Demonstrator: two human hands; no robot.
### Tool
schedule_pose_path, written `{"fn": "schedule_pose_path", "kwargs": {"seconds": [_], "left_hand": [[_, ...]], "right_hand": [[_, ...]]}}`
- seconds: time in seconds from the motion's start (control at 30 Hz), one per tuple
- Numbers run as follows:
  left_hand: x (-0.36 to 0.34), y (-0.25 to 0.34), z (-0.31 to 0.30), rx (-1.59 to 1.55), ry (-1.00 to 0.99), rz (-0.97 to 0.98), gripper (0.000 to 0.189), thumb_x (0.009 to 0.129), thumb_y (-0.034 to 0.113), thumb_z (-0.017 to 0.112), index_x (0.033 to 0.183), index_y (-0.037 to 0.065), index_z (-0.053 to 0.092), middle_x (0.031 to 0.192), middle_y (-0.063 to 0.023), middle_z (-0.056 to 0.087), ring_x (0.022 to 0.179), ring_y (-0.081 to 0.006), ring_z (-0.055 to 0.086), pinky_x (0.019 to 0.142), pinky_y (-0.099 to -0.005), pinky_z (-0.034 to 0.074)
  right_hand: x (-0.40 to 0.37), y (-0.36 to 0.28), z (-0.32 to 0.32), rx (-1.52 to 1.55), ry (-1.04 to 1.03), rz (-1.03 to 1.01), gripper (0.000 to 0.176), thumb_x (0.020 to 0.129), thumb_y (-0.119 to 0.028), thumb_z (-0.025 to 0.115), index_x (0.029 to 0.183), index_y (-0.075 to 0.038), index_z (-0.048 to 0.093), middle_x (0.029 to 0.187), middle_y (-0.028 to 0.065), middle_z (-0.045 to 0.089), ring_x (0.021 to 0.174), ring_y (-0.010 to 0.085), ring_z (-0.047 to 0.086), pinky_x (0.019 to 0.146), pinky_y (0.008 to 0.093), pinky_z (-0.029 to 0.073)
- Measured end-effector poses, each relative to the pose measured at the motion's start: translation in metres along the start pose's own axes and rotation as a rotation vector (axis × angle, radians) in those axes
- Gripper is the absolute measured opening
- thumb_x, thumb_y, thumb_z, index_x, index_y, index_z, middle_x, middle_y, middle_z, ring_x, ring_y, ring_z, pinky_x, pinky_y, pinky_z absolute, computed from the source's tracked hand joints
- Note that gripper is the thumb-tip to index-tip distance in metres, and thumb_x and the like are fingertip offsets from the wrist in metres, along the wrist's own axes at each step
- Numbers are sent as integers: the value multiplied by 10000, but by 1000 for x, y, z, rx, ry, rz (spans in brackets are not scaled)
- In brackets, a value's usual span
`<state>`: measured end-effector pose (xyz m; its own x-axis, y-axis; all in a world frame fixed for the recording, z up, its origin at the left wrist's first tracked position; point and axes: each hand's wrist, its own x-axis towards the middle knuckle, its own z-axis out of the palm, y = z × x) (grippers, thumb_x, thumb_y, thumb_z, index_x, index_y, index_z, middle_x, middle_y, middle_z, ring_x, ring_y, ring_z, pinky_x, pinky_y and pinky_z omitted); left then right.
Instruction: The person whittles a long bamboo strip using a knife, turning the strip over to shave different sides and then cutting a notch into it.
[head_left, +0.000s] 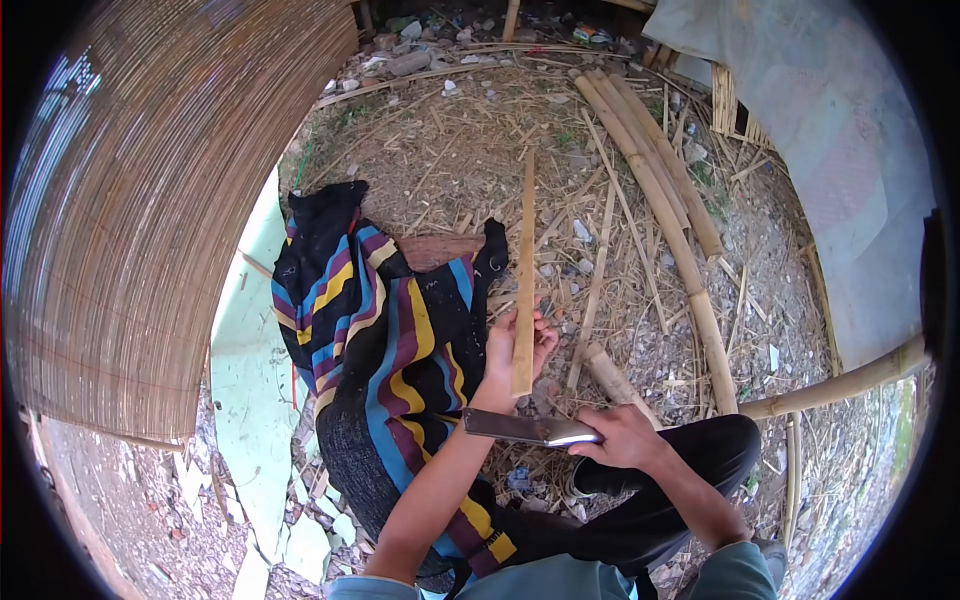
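Observation:
My left hand is closed around the lower part of a long, flat bamboo strip, which points away from me over the littered ground. In my right hand is the handle of a knife. Its broad, dark blade points left, passing over my left forearm in this view, just below the strip's near end. A striped cloth in black, blue, yellow and purple lies on the left, beside and partly under my left arm. My right leg is bent below my right hand.
Several bamboo poles lie at the right, with a short bamboo piece near my knee. A slatted screen hangs at left above a pale green board. A grey sheet hangs at right. Shavings and rubble cover the ground.

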<state>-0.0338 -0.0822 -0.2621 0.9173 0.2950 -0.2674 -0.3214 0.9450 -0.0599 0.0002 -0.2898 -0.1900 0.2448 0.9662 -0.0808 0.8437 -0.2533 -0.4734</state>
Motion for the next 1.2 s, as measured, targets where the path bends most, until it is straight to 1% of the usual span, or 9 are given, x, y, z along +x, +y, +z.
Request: {"fn": "schedule_pose_path", "kwargs": {"seconds": [0.1,0.27,0.43,0.53,0.63,0.77,0.83,1.03,1.2], "left_hand": [[-1,7,19,152,17,-21,355,917,281,493,1038,-52,510,720,-67,522,682,-132,496,655,-260,450],[-4,12,54,730,107,89,202,824,223,657,771,58,553,570,14,483,377,-84,396,375,-189,372],[-10,-16,62,1051,107,344,187,809,177,667,781,41,541,610,16,512,456,-49,453,413,-188,368],[-15,-25,61,1358,77,656,148,803,60,650,822,6,514,646,20,534,510,-19,463,438,-183,355],[-19,-5,66,1487,-4,806,166,800,55,650,848,7,498,661,5,549,573,-28,505,472,-188,397],[-19,31,87,1555,-191,782,264,800,46,649,989,4,468,845,-41,591,712,-73,566,620,-225,478],[-19,43,115,1407,-177,731,413,806,69,647,1121,14,386,1003,-89,589,780,-181,615,688,-296,519],[13,89,184,1128,259,1093,346,819,325,656,705,63,462,560,-13,451,448,-116,455,417,-263,376],[-3,74,169,917,143,991,351,860,321,594,693,68,417,553,-15,394,439,-138,413,421,-284,381]], "right_hand": [[-19,4,26,180,84,20,421,762,-461,626,961,-96,559,637,116,591,577,328,597,521,392,477],[-54,17,60,478,344,109,431,819,-455,570,872,-28,544,571,118,522,515,314,572,493,353,448],[-69,48,64,567,454,163,492,860,-490,496,802,-2,490,506,70,484,424,207,525,443,299,426],[-65,46,66,908,654,245,511,903,-511,383,799,-13,434,504,18,469,378,88,463,349,219,369],[-66,44,73,1217,770,357,479,926,-477,352,815,-17,425,528,38,456,363,102,448,336,227,357],[-69,45,73,1341,806,470,473,951,-468,268,820,-37,413,509,50,423,325,123,409,313,245,354],[-68,48,76,1374,817,487,471,952,-467,265,813,-41,412,503,47,420,317,127,406,301,251,353],[-67,48,78,1427,816,514,473,947,-482,266,810,-54,414,512,48,424,311,133,406,295,256,357],[-70,42,72,1480,795,530,454,957,-443,278,812,-37,422,547,53,450,354,117,435,323,240,363]]}}
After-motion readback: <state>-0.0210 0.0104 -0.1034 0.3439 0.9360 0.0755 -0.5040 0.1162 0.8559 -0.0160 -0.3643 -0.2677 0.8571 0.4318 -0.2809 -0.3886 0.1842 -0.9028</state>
